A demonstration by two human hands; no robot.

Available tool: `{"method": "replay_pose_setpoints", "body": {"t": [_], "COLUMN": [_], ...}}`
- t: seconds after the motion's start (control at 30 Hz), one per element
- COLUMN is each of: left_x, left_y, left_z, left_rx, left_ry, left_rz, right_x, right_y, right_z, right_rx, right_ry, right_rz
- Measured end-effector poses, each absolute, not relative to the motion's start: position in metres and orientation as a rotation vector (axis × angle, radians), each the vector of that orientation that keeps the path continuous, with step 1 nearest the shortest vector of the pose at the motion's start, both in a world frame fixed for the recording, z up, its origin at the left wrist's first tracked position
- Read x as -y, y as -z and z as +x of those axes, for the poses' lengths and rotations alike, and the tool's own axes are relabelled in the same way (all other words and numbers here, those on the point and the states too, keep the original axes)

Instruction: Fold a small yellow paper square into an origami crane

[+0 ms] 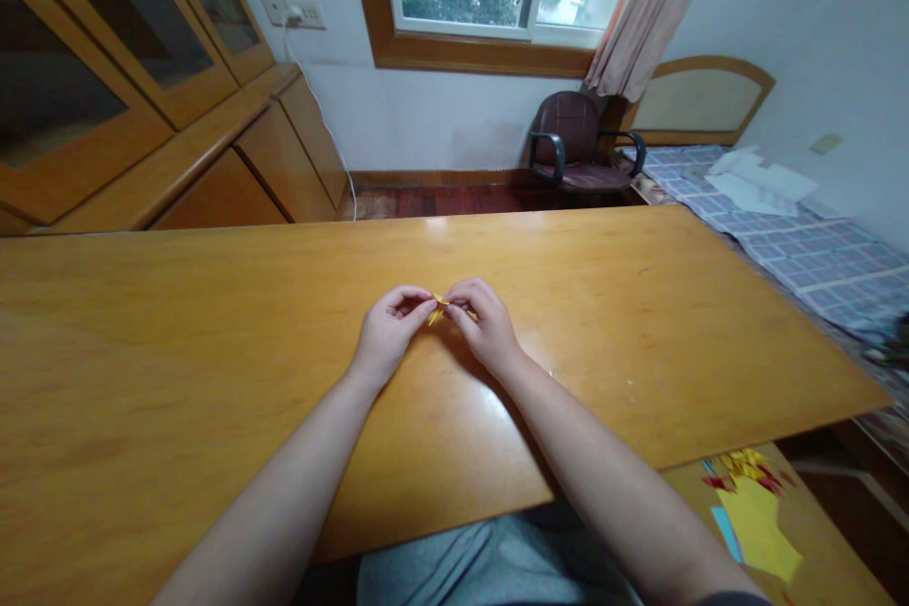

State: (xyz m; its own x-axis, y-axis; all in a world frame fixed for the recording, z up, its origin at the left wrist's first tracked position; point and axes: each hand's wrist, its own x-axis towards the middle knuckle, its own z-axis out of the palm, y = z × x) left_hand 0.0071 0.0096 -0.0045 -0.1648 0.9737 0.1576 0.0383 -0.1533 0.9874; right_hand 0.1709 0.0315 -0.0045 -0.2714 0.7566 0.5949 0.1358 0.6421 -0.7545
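Between my fingertips, just above the wooden table (213, 379), is a small piece of folded yellow paper (436, 313). My left hand (392, 327) pinches its left side between thumb and forefinger. From the other side, my right hand (484, 322) grips it with thumb and fingers. The two hands nearly meet at the paper, and the fingers hide much of it, so its full shape cannot be made out.
Lower right, a lower wooden surface (692, 492) bears yellow paper sheets (759, 530), small yellow pieces (744, 464) and red scraps (719, 482). Past the table stand a maroon armchair (572, 137), a bed (788, 237) and a glass-door cabinet (213, 137).
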Motion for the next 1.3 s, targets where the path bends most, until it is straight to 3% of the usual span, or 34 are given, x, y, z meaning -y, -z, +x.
{"method": "replay_pose_setpoints", "body": {"t": [0.47, 0.87, 1.3], "left_x": [-0.006, -0.012, -0.004], "left_y": [-0.001, 0.01, 0.002], "left_z": [0.005, 0.007, 0.002], "left_rx": [-1.333, -1.263, -1.303], "left_ry": [-1.399, -1.455, -1.439], "left_rz": [1.501, 1.22, 1.653], "right_x": [-0.033, -0.033, -0.032], "right_y": [0.01, 0.01, 0.003], "right_z": [0.172, 0.173, 0.174], "right_rx": [1.824, 1.834, 1.616], "right_ry": [-0.69, -0.7, -0.994], "right_rz": [-0.721, -0.713, -0.755]}}
